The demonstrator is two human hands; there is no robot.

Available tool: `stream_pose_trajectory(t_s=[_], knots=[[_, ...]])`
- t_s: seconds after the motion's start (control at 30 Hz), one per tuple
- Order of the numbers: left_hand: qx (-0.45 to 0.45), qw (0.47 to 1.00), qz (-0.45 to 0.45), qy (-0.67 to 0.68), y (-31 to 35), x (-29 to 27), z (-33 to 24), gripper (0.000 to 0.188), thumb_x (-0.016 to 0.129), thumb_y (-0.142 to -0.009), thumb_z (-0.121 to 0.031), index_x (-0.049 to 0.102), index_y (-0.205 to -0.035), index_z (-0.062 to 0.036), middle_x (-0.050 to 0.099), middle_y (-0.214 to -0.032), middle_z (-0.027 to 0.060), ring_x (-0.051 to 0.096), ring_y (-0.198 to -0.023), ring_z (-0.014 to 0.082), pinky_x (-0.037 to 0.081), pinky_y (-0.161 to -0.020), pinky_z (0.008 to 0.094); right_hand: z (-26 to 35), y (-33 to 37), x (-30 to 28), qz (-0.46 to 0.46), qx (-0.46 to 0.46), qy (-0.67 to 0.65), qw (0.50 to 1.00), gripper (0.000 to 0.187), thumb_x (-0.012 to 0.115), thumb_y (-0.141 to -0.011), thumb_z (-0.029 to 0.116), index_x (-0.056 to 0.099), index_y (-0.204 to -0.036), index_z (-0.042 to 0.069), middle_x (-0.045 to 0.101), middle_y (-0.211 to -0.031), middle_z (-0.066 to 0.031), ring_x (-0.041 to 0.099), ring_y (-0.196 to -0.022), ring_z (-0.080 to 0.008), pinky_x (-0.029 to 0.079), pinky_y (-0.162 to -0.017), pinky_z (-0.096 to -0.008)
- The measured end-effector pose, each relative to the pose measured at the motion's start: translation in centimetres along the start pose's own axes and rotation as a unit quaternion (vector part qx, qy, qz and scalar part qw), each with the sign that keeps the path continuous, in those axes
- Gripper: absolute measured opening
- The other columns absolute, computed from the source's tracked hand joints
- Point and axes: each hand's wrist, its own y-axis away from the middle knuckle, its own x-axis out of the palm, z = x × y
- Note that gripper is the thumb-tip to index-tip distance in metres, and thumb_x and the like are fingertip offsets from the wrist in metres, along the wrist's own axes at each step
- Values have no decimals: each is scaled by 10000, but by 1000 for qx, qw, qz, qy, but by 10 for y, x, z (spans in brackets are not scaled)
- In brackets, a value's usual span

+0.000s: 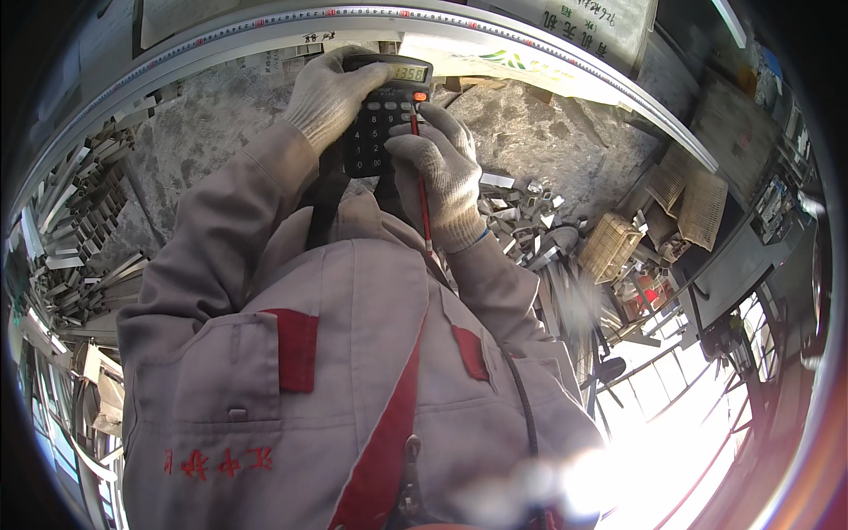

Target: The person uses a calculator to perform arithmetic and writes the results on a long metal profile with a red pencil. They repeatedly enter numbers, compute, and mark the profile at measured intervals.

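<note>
A black calculator [371,146] with a lit grey display and one orange key is held upright in front of my chest. My left hand [329,95], in a whitish knit glove, grips its upper left side, with the thumb lying across beside the display. My right hand [442,168], gloved the same way, is closed around a slim red pen [423,208]. Its fingers are bent at the calculator's right edge, and the pen's upper end reaches the keys near the orange one. The pen's lower end points toward my jacket [353,336].
Beyond the calculator, a long pale bar with a measuring tape [495,28] curves across the view. A printed white-and-green sheet [503,66] lies by it. Metal offcuts [84,212] pile up at left, more scraps [521,216] at right. Tan baskets [609,247] stand farther right.
</note>
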Motion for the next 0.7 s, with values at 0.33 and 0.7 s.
stream_pose_trajectory(t_s=[0.33, 0.7], knots=[[28, 999, -8, -43, -2, -1, 2, 333, 795, -956, -224, 762, -1189, 12, 781, -1041, 93, 733, -903, 150, 601, -830, 299, 26, -5, -9, 8, -32, -70, 997, 308, 796, -686, 39, 713, -951, 174, 746, -1007, -20, 693, -1141, -354, 555, -948, -530], [3, 999, -23, 36, -1, -4, 3, 374, 811, -947, -202, 750, -1225, 41, 783, -1059, 104, 737, -874, 142, 604, -780, 289, 24, 8, -17, -19, 0, -54, 998, 323, 802, -713, -15, 719, -971, 161, 759, -1001, -25, 694, -1164, -379, 569, -966, -521]])
